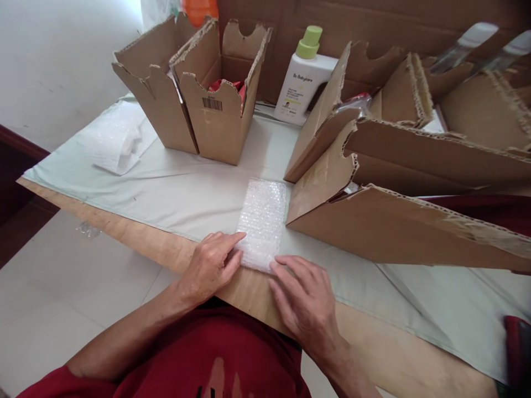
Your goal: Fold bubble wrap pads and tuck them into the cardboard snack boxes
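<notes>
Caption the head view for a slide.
Both hands, left hand and right hand, press the near edge of a bubble-wrap sheet beside open cardboard boxes.

Both hands lie flat, fingers extended — left hand (209,266) and right hand (305,298) close together.

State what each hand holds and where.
Nothing is gripped: both hands, left hand and right hand, rest fingertips on the bubble wrap sheet's near edge.
</notes>
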### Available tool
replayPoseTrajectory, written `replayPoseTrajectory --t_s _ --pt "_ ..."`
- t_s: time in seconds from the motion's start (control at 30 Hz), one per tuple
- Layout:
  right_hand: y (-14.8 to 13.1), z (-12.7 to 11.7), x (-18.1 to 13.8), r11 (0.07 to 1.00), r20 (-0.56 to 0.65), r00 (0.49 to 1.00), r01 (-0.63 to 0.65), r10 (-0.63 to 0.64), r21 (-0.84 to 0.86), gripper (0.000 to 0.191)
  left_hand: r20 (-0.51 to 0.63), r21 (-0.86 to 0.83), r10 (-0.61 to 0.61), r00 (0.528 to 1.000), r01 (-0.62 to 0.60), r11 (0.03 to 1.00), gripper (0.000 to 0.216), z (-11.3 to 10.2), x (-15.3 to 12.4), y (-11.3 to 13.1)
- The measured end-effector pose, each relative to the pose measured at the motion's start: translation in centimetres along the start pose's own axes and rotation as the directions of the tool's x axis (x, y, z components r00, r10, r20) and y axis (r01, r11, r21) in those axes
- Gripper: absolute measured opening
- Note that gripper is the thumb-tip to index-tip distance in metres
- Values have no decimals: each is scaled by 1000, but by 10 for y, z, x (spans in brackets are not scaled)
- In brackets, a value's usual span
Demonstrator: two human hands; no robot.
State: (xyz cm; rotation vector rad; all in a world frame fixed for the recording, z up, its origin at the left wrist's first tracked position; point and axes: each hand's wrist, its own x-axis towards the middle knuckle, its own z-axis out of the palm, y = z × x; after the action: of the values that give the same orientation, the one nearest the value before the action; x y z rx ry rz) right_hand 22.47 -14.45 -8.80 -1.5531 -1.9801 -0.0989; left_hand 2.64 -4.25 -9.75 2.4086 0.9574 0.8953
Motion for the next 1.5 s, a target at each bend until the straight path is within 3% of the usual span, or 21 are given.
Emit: replayPoseTrajectory --t_s 0.13,0.3,0.37,0.53,0.63,0.73,0.93,1.1,1.23,1.37,1.43,1.5 --pt "4 9 5 998 115 992 55 -54 -7 21 -7 54 -4 1000 4 999 29 -2 -4 0" --pt "8 1 15 980 202 979 -26 -14 196 20 53 -12 141 989 -140 990 31 -19 -19 6" --pt "8 -5 14 965 240 971 -75 12 253 19 76 -72 144 987 -139 988 27 -22 -18 7" --pt "6 -5 10 998 59 996 -61 60 22 24 56 -24 64 996 -63 998 21 -7 6 -5" --pt "9 3 13 997 97 995 10 -2 -76 25 25 66 55 998 -57 996 21 2 17 -13" --pt "14 8 18 997 140 990 37 -27 -71 24 16 30 100 995 -100 994 23 0 12 -12" --pt "11 -6 15 986 233 971 -80 43 148 22 94 -128 111 989 -98 987 30 -19 -10 0" --pt "5 -12 8 998 108 992 -64 66 -16 27 60 -6 57 997 -57 998 23 -9 7 -8" --pt "7 -1 21 997 205 979 20 -5 -71 30 -7 107 -1 1000 2 994 23 2 21 -15" --pt "21 10 36 999 213 977 9 -1 -32 25 -110 -90 -172 979 163 983 29 -8 4 -6" --pt "26 8 37 997 178 983 -63 53 49 22 -73 -313 -370 926 331 890 34 -17 -12 3" --pt "26 3 35 979 155 979 -154 133 135 22 80 -546 -535 841 486 683 40 -22 -25 10"
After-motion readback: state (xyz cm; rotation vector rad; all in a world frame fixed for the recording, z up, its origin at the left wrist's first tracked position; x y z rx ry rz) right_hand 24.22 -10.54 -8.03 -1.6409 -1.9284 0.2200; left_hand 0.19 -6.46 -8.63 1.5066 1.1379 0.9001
